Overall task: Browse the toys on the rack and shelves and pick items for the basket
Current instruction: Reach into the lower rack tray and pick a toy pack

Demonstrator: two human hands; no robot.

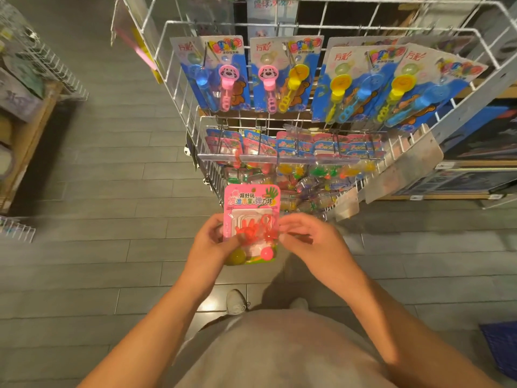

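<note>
White wire rack (193, 88), standing on a grey floor: upper row hung with blue bubble-wand cards (222, 72), lower row with small pink packets (296, 148). Pink toy card (251, 219), orange sticky hands under its blister, held upright just before the rack. Left hand (212, 242) pinches its left edge; right hand (310, 242) touches its right edge, fingers loosely curled.
</note>
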